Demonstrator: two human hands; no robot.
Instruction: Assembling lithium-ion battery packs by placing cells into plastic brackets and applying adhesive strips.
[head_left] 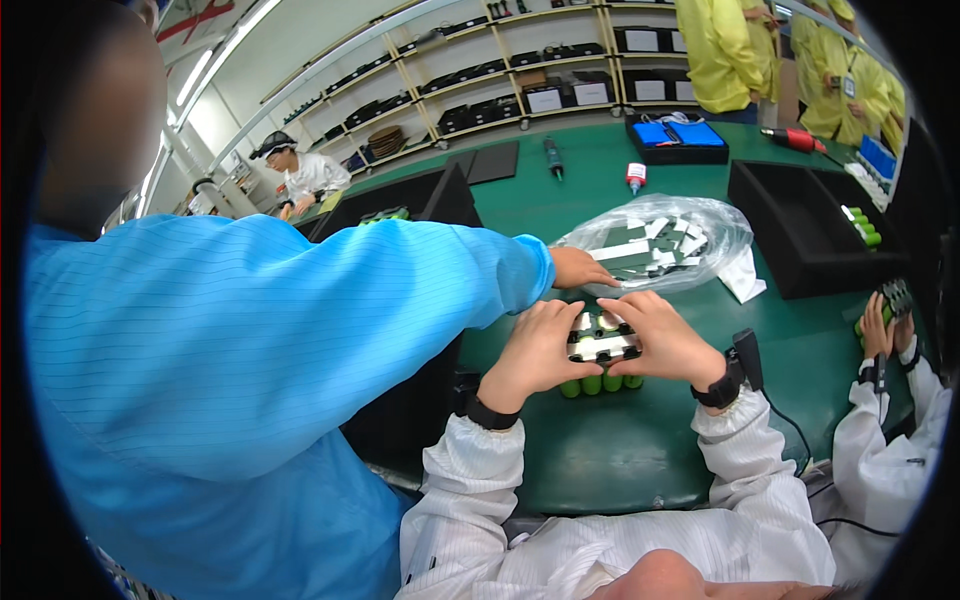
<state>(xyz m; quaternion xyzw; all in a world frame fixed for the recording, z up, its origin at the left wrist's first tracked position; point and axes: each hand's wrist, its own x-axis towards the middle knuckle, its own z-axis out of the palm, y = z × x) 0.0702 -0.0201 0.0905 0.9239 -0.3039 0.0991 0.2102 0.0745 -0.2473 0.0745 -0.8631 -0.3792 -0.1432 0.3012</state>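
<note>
**Crosswise: one cell block (604, 338), held at both ends**

Head view, sole entry.

Item: cell block, black-framed, pale strip (602, 349) across its upper face. Location: above the green table (600, 465), directly between our two hands. Long axis: left to right, as near as we can judge, with the strip running the same way.

Item: left hand (535, 345), at the block's left end. Item: right hand (672, 337), at its right end. Neither is nearer; we record both as touching. Fingers of each curve to the far edge, thumbs to the near one, clamped on the block; how firmly, we cannot tell.

Item: green cylinders (602, 383), in a row just below the near edge. Whether they belong to the block we cannot say.

Item: clear plastic bag (735, 238), beyond the block, containing white pieces (636, 249). A co-worker's hand (580, 268), blue-sleeved, lies at its near left edge, just beyond our fingers; bag contact is unclear.
</note>
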